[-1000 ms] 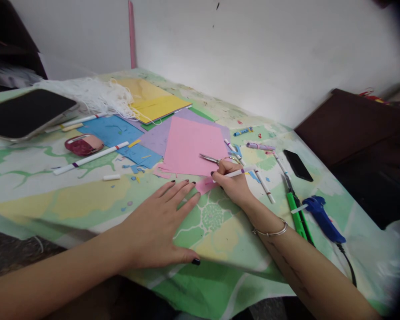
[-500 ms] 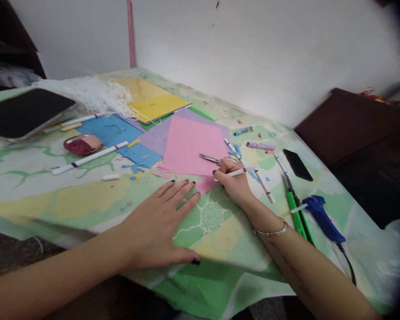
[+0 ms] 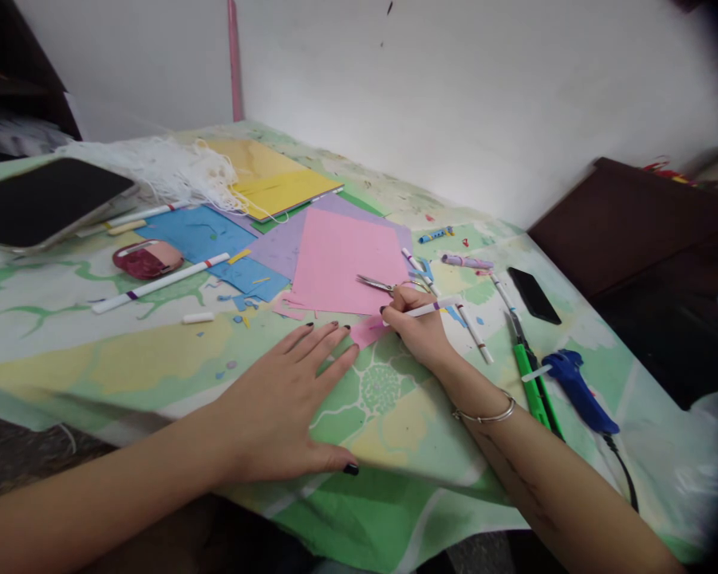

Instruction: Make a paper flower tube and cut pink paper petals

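My right hand (image 3: 420, 328) is closed around a white marker (image 3: 424, 308) with a purple band, its tip end down at a small pink paper piece (image 3: 366, 331). My left hand (image 3: 293, 399) lies flat on the tablecloth, fingers spread, with its fingertips at the left edge of that small piece. Just behind, a larger pink sheet (image 3: 347, 259) rests over a purple sheet (image 3: 281, 239). Scissors (image 3: 376, 282) lie on the pink sheet, their handles partly hidden behind my right hand.
Right of my hand are a marker (image 3: 474, 333), a green cutter (image 3: 531, 383), a blue glue gun (image 3: 583, 391) and a black phone (image 3: 534, 295). At left lie blue paper (image 3: 209, 235), a maroon case (image 3: 147, 259), white string (image 3: 167, 167) and a dark tablet (image 3: 48, 199).
Both hands stay almost where they were. The marker in my right hand has shifted very slightly, and the view has moved a little.
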A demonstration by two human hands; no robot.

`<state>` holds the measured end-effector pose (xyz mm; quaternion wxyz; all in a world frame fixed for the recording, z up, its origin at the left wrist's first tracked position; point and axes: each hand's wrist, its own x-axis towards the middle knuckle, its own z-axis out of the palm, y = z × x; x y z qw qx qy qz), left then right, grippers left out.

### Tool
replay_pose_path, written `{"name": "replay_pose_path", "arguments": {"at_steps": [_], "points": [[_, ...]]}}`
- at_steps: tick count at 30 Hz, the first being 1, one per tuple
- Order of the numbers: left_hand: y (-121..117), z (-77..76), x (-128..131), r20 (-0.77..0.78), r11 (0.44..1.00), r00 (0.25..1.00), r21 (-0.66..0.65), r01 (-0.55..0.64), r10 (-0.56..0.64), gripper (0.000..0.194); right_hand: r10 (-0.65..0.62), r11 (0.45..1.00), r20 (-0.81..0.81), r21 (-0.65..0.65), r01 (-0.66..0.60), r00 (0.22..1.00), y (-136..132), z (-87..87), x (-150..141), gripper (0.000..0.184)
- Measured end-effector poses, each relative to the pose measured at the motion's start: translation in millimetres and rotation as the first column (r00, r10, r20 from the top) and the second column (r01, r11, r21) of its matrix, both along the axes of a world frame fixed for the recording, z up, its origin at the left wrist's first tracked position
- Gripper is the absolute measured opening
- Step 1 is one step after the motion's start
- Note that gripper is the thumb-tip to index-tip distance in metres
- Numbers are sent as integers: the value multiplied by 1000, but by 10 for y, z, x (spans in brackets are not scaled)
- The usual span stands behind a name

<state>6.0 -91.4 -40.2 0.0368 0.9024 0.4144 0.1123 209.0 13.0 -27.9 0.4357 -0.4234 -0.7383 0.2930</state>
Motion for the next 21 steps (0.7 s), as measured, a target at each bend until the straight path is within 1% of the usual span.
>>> {"name": "replay_pose_path", "arguments": {"at_steps": [7,16,21], "points": [[3,-5,2,-4,1000,1000,9,-1,1,103,-27,1000,-17,1,27,999,-4,-4,16,30],[-3,0,6,-8,1000,1000,1,-2,2,103,2,1000,1,23,-2,1000,-3,2,-1,33],[2,10,9,-15,1000,1000,-11,-8,8,104,2,1000,0,11,-2,1000,-7,0,10,33]]}}
